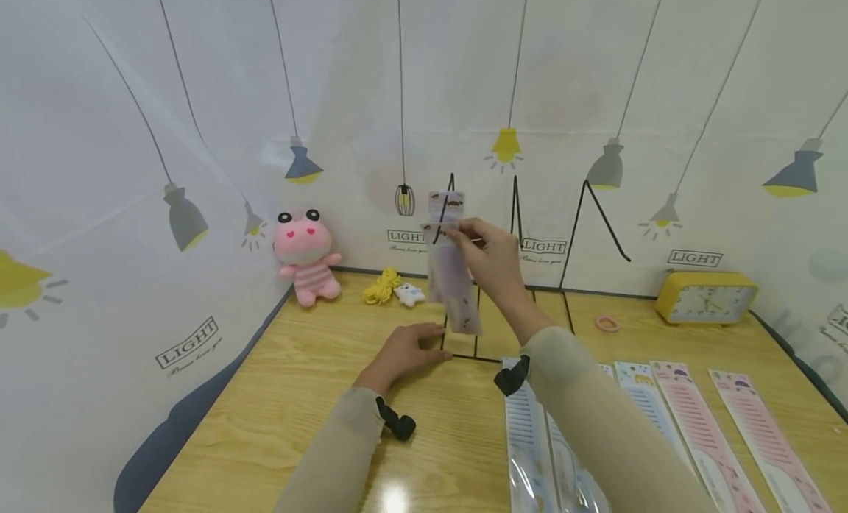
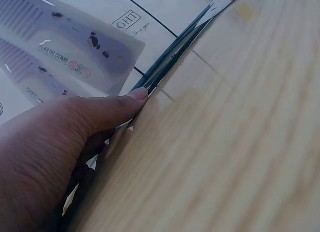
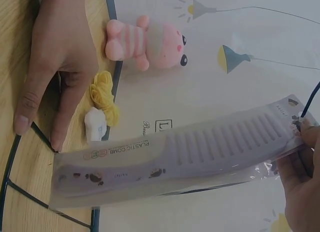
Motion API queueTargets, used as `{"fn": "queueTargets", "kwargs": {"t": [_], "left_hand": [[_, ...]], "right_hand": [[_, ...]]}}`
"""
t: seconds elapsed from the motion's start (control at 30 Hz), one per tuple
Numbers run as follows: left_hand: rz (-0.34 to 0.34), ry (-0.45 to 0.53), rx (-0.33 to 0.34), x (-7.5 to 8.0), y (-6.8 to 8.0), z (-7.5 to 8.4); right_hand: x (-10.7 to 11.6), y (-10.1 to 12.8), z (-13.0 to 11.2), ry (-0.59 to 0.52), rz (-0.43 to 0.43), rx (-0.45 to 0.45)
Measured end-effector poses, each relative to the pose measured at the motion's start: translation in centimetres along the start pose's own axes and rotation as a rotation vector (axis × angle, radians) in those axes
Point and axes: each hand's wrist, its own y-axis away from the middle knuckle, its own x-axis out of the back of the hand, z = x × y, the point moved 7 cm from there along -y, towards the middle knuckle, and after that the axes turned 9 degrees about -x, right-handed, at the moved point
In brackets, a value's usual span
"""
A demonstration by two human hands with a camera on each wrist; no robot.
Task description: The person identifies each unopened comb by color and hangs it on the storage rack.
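Purple comb pkg (image 1: 452,274) up in the air, hanging vertical over the back-middle of the bench (image 1: 278,395), right by the black wire rack (image 1: 513,204). Right hand (image 1: 493,259) pinches its top end, fingers curled on the header card; right-wrist view shows the comb (image 3: 200,154) in clear wrap, label "PLASTIC COMB". Left hand (image 1: 404,351) down flat on the bench, fingers relaxed, resting at the rack's base wire, gripping nothing. More packaged combs (image 1: 695,432) lie in a row front right. Pink plush (image 1: 306,254) back left against the wall, yellow cord (image 1: 382,286) & small white toy (image 1: 409,294) beside it. Yellow clock (image 1: 705,297) far right, pink ring (image 1: 606,323) near it.
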Motion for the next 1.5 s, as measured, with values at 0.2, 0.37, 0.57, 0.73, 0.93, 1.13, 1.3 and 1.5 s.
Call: {"fn": "queueTargets", "kwargs": {"t": [0.2, 0.37, 0.57, 0.73, 0.93, 1.13, 1.3, 1.5], "left_hand": [[0.015, 0.003, -0.001, 0.1, -0.1, 0.0], [0.013, 0.016, -0.004, -0.1, -0.2, 0.0], [0.01, -0.012, -0.034, -0.3, -0.3, 0.2], [0.006, -0.035, -0.041, -0.5, -0.5, 0.0], [0.007, -0.053, -0.04, -0.3, -0.4, 0.1], [0.017, -0.079, -0.067, 0.1, -0.3, 0.1], [0.019, -0.087, -0.082, 0.2, -0.2, 0.4], [-0.001, -0.083, -0.078, 0.1, -0.2, 0.4]], "right_hand": [[-0.3, -1.2, 0.6, 0.003, 0.037, -0.016], [-0.4, -2.4, 1.4, 0.014, 0.073, -0.027], [-0.6, -3.6, 2.7, 0.03, 0.096, -0.074], [-0.7, -4.3, 3.5, 0.054, 0.113, -0.114], [-1.1, -4.4, 3.9, 0.048, 0.105, -0.14], [-1.5, -4.0, 4.2, 0.03, 0.097, -0.157], [-1.0, -3.2, 4.5, 0.006, 0.067, -0.179], [-0.5, -1.6, 5.0, 0.015, -0.021, -0.207]]}}
